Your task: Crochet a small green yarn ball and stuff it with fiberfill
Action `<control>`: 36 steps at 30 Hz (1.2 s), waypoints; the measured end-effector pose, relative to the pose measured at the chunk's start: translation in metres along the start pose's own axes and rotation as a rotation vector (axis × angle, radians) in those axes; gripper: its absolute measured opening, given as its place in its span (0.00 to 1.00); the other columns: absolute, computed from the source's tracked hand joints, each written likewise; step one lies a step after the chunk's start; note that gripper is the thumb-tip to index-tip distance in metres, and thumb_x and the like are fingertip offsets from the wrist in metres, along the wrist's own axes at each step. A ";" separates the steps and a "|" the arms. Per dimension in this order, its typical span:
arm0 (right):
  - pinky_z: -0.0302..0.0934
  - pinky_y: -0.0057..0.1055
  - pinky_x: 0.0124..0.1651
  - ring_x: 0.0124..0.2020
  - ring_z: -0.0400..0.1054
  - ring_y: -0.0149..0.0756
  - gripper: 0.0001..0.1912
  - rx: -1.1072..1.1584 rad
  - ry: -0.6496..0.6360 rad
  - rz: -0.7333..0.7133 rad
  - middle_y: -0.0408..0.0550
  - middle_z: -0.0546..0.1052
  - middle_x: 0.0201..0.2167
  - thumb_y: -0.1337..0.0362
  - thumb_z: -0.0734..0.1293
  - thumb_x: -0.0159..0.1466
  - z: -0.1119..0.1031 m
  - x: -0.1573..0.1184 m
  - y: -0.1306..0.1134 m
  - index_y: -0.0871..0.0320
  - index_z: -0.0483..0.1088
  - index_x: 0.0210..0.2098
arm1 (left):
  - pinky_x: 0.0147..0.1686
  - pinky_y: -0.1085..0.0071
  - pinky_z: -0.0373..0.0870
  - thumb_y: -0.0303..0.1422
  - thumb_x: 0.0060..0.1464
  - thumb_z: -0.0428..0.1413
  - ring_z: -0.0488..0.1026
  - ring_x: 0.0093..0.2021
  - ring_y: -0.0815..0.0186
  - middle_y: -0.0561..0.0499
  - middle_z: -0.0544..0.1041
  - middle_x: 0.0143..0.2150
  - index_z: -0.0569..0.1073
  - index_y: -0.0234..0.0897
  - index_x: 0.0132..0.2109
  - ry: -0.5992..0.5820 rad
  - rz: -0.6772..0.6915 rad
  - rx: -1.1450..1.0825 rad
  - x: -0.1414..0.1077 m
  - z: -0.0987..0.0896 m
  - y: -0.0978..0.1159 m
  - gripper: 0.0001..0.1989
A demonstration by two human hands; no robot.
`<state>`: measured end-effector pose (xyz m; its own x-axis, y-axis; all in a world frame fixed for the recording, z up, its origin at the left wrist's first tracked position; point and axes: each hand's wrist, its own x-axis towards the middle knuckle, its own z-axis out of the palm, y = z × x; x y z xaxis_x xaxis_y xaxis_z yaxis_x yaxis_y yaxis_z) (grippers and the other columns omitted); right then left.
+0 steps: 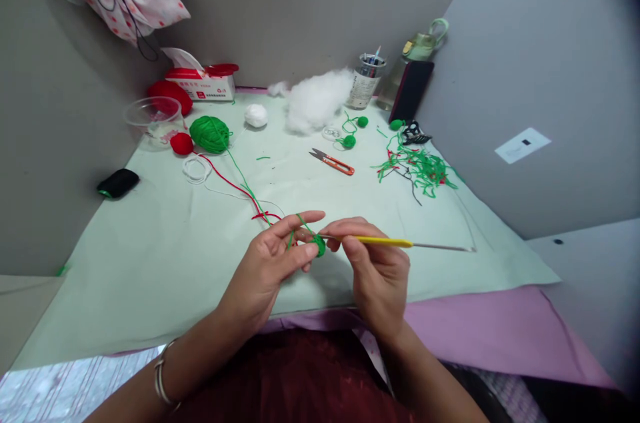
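My left hand (273, 263) pinches a small green crochet piece (319, 246) between thumb and fingers, with green yarn looped over its raised index finger. My right hand (377, 270) is closed around a crochet hook with a yellow handle (385, 241); the hook's left tip meets the green piece, and its other metal end points right. Green yarn runs from the left hand to a green yarn ball (210, 134) at the back left. Red yarn (227, 178) leads back to a small red ball (181, 144).
Orange-handled snips (333, 162) lie mid-table. Behind are white stuffing (317, 102), a white yarn ball (256, 116), a pen cup (365, 83), a bottle (420, 44) and a phone (411, 91). Yarn scraps (425, 171) lie right; a black object (119, 183) and a plastic tub (155, 122) sit left.
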<state>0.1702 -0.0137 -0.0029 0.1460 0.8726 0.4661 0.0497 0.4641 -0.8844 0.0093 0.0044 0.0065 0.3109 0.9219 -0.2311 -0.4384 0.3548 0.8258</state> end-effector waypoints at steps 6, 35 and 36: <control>0.75 0.33 0.41 0.41 0.79 0.36 0.15 -0.361 -0.047 -0.279 0.48 0.83 0.43 0.73 0.69 0.71 0.002 -0.008 0.006 0.50 0.81 0.51 | 0.37 0.77 0.67 0.33 0.51 0.74 0.68 0.33 0.73 0.55 0.77 0.35 0.85 0.45 0.54 0.034 0.028 -0.055 0.000 0.004 -0.009 0.22; 0.75 0.36 0.43 0.42 0.79 0.38 0.14 -0.478 -0.124 -0.427 0.52 0.84 0.43 0.72 0.65 0.73 -0.002 -0.012 0.005 0.55 0.77 0.54 | 0.33 0.74 0.63 0.31 0.51 0.73 0.63 0.28 0.73 0.56 0.76 0.34 0.84 0.46 0.54 0.176 0.180 0.200 -0.004 0.002 -0.008 0.22; 0.76 0.36 0.44 0.44 0.79 0.39 0.15 -0.542 -0.123 -0.498 0.54 0.84 0.45 0.73 0.66 0.72 -0.001 -0.013 0.008 0.55 0.78 0.55 | 0.33 0.75 0.64 0.31 0.50 0.74 0.63 0.28 0.73 0.56 0.76 0.33 0.84 0.45 0.55 0.144 0.134 0.128 -0.003 0.003 -0.008 0.24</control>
<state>0.1698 -0.0220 -0.0158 -0.1311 0.6044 0.7858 0.5661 0.6964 -0.4412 0.0141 -0.0016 0.0024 0.1297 0.9755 -0.1778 -0.3540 0.2131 0.9106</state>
